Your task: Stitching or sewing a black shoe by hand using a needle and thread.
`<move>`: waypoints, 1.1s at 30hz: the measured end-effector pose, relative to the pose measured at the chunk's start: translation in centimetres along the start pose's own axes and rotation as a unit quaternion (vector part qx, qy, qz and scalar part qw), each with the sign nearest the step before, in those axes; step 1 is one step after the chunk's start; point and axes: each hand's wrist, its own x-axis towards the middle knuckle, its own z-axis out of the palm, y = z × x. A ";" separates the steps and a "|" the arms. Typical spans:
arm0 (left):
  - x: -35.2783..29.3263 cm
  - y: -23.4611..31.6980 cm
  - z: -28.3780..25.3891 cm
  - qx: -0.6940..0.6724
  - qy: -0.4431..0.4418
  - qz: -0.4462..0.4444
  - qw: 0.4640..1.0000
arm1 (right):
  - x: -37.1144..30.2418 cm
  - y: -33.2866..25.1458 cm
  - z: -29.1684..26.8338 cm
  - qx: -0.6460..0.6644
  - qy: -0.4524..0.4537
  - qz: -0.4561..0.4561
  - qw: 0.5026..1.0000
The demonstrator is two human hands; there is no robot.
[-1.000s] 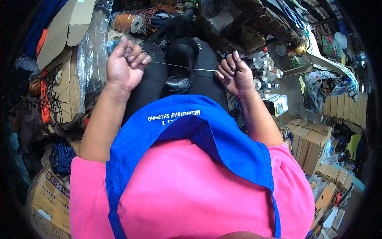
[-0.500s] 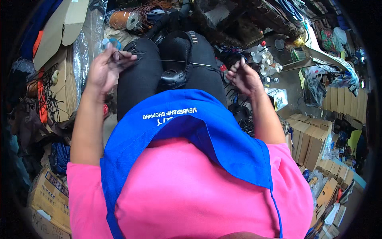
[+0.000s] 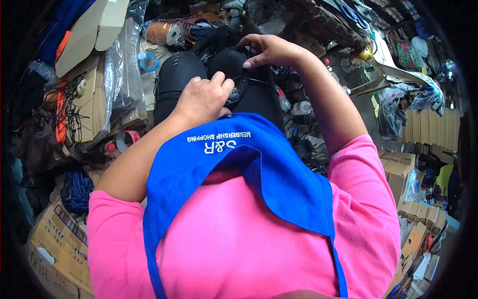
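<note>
A black shoe (image 3: 225,63) is between my thighs, its near part partly hidden by my left hand. My left hand (image 3: 205,97) is closed at the near left side of the shoe, fingers curled in a pinch; what they hold is hidden. My right hand (image 3: 271,51) reaches over the far right side of the shoe, its thumb and curled fingers gripping the edge. A thin pale thread (image 3: 256,80) runs from the shoe to the right over my black-clad thigh. A blue apron (image 3: 234,149) covers my lap.
At the far left stand a spool of orange-brown cord (image 3: 163,33) and a bluish plastic bottle (image 3: 148,62). Clear bottles (image 3: 301,108) lie beside my right thigh. Cardboard boxes (image 3: 62,244) and flattened cardboard (image 3: 84,94) crowd the left; more cartons (image 3: 398,167) stack at right.
Both hands were spread wide to either side with dark thread stretched between them over the shoe. They have come inward to it, the left at its near side, the right at its far side.
</note>
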 end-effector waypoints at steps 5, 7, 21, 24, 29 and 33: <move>-0.5 -0.9 2.0 0.008 0.004 0.019 1.000 | -0.1 0.9 0.4 0.027 -0.022 0.053 0.998; -0.5 -1.6 2.6 -0.015 0.058 0.047 0.997 | -0.6 1.7 0.8 0.103 -0.025 0.054 0.993; 1.9 -5.5 -0.6 0.143 -0.095 0.139 0.975 | -4.3 -1.9 8.0 -0.102 0.337 0.058 0.934; 0.5 -2.6 0.2 0.120 -0.019 0.154 0.981 | -4.8 -2.4 6.6 -0.157 0.346 0.042 0.924; -0.4 -1.6 1.3 0.068 0.014 0.100 0.993 | -3.7 0.2 7.5 -0.009 0.251 0.115 0.961; -1.0 -3.3 1.3 -0.022 0.036 0.093 0.995 | -3.4 2.3 7.6 0.173 0.169 0.034 0.970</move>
